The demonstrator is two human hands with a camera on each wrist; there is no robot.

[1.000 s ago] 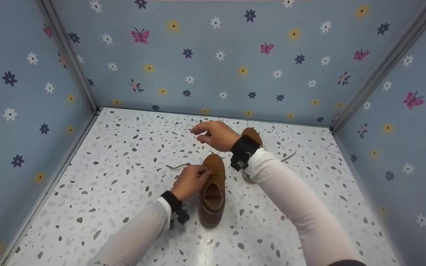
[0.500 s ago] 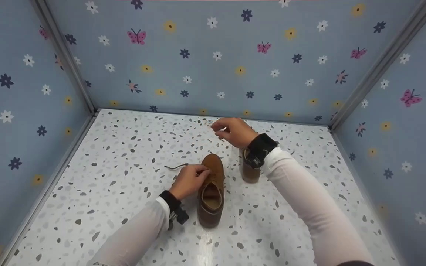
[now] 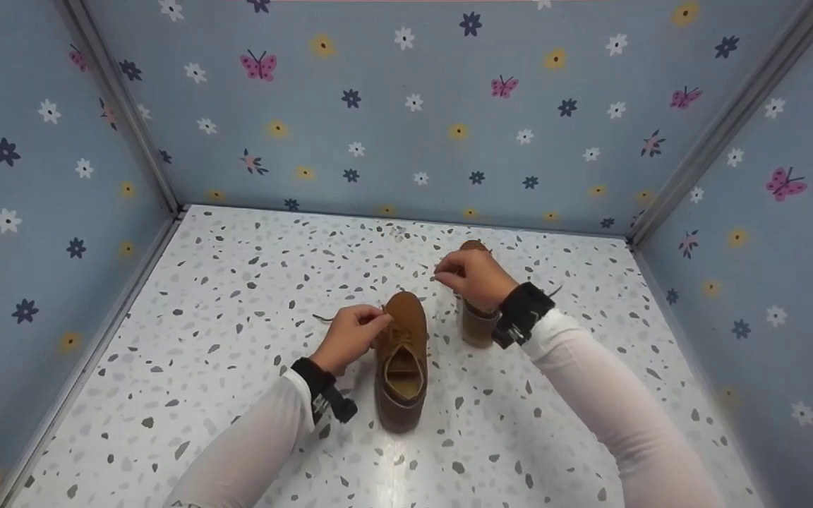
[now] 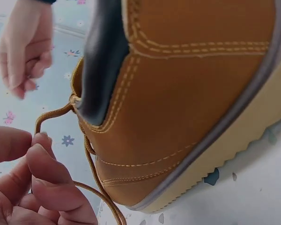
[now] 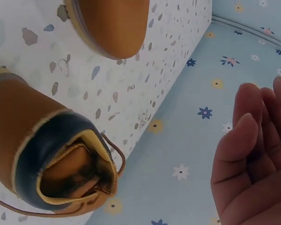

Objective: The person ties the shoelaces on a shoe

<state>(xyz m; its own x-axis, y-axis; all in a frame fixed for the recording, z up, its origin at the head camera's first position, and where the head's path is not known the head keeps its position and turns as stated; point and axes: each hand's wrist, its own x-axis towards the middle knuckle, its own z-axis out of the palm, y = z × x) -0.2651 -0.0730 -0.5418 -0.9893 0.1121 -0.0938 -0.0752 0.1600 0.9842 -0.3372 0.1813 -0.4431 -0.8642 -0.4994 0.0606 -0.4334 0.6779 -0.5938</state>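
Note:
A brown lace-up shoe (image 3: 406,310) stands upright on the floor, toe toward the back wall. Beside its front, my left hand (image 3: 348,339) pinches a brown shoelace (image 4: 56,112) between thumb and index finger; the lace runs up to the eyelets in the left wrist view. A second shoe (image 3: 478,330) of the same kind stands a little farther off to the right. My right hand (image 3: 480,279) hovers over it, fingers loosely curled with nothing between them, and hides its middle. The right wrist view shows that shoe's dark padded collar (image 5: 33,159).
Pale speckled floor (image 3: 237,282) surrounds both shoes, bounded by flowered blue panels (image 3: 406,106) at the back and both sides. One lace end (image 3: 322,318) lies left of the nearer shoe; another lace end (image 3: 555,291) pokes out right of the farther shoe.
My right hand has moved right, from beyond the nearer shoe's toe to over the farther shoe. My left hand has shifted slightly left and away from the nearer shoe's lacing.

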